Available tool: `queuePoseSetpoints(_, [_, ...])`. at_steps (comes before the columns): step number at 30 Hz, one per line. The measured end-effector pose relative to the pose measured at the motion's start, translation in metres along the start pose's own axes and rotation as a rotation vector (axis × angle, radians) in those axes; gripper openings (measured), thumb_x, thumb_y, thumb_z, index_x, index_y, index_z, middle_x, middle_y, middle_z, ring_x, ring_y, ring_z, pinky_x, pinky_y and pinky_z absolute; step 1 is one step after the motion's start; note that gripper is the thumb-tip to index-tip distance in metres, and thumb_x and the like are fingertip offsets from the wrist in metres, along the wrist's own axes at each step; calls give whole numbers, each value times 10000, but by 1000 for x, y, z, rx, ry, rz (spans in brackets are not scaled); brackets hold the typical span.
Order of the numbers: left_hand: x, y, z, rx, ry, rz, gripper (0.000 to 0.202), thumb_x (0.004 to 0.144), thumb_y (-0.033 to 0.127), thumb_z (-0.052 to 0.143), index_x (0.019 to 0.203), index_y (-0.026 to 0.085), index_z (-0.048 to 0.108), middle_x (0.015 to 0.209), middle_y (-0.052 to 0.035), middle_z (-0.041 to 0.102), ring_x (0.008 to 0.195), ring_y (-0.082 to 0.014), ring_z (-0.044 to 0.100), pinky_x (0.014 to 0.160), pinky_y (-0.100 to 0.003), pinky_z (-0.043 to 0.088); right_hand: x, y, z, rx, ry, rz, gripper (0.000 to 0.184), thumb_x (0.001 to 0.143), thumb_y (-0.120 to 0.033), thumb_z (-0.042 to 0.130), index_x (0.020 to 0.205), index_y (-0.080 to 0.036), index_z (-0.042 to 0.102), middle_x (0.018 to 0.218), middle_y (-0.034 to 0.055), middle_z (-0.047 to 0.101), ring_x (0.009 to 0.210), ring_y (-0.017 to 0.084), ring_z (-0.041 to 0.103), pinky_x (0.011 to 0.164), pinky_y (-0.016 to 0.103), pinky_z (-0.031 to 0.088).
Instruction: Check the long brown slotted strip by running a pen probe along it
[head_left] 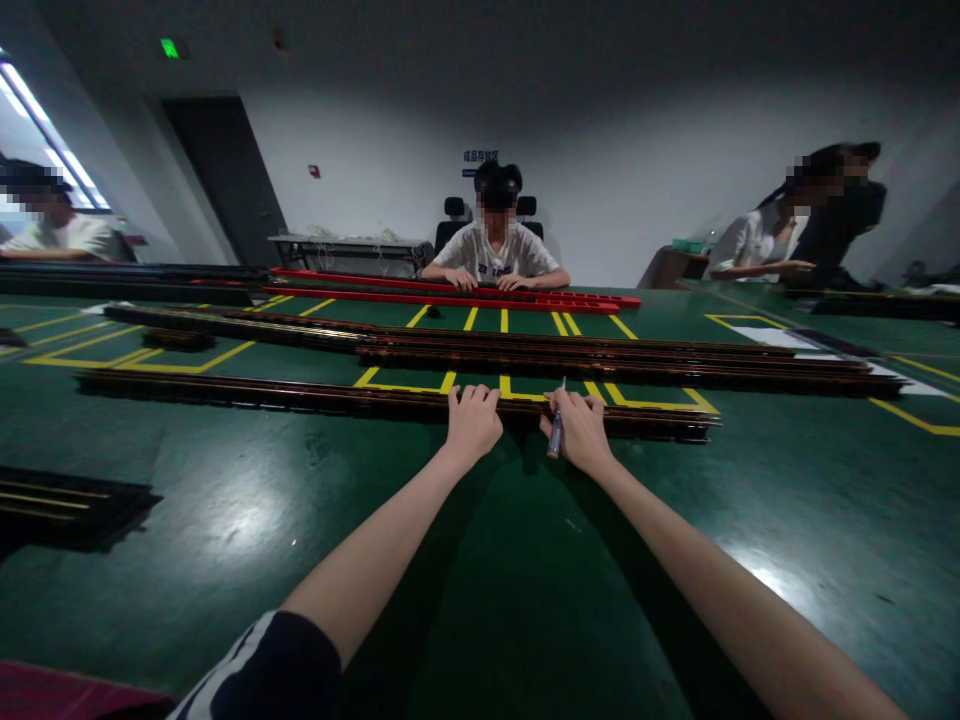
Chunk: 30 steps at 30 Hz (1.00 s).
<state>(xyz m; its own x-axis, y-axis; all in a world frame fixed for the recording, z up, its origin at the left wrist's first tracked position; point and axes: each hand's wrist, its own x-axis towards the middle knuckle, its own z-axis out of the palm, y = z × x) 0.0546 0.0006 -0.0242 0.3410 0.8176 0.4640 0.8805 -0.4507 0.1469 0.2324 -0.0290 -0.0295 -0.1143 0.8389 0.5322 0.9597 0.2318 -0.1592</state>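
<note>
A long dark profile strip [262, 393] with a glossy brownish edge lies crosswise on the green table in front of me. My left hand [474, 425] is closed over it near its middle, fingers curled across the far edge. Just to the right, my right hand [581, 428] grips a small screwdriver [555, 437]; its translucent handle points towards me and its thin metal tip shows above the fingers. That hand also rests against the strip. Whether the tip touches anything cannot be made out.
Behind the strip lies a stack of similar dark strips [637, 362]. Red strips [555, 300] lie farther back, before a seated person [495, 250]. Yellow tape outlines [660, 405] mark the green table [300, 560]. More dark profiles [67, 505] sit at left. Other people are at both sides.
</note>
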Motion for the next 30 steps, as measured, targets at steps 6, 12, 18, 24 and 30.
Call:
queuePoseSetpoints(6, [0, 0, -1, 0, -9, -27, 413, 844, 135, 372, 1173, 158, 620, 1160, -112, 650, 1117, -260, 547, 1046, -502, 323, -1, 3, -3, 28, 17, 90, 200, 727, -49, 440, 814, -222, 390, 1013, 87, 691, 989, 257, 589, 881, 410, 301])
queuePoseSetpoints(12, [0, -2, 2, 4, 8, -18, 399, 849, 158, 373, 1154, 172, 630, 1147, -110, 656, 1112, -263, 551, 1048, -516, 322, -5, 10, -4, 12, 56, 51, 190, 744, -48, 429, 800, -226, 396, 1027, 94, 683, 981, 251, 587, 872, 391, 315])
queuePoseSetpoints(18, [0, -2, 1, 3, 4, -15, 397, 849, 151, 369, 1141, 182, 636, 1145, -110, 661, 1112, -265, 558, 1046, -521, 328, -4, 5, -1, -3, 36, -29, 87, 787, -172, 491, 831, -215, 430, 987, 103, 673, 957, 255, 587, 883, 403, 316])
queuePoseSetpoints(24, [0, -3, 0, 1, -4, -10, 394, 856, 158, 365, 1150, 195, 625, 1159, -100, 656, 1124, -257, 556, 1048, -510, 329, -2, 5, 0, -40, 27, 25, 109, 775, -149, 482, 831, -225, 427, 971, 86, 681, 932, 257, 592, 848, 407, 334])
queuePoseSetpoints(30, [-1, -1, -1, 33, 17, -26, 388, 857, 160, 372, 1155, 178, 619, 1140, -106, 657, 1094, -261, 558, 1019, -489, 348, -1, 6, -4, -28, 11, 18, 195, 748, -37, 411, 811, -222, 426, 988, 91, 683, 959, 252, 584, 851, 397, 321])
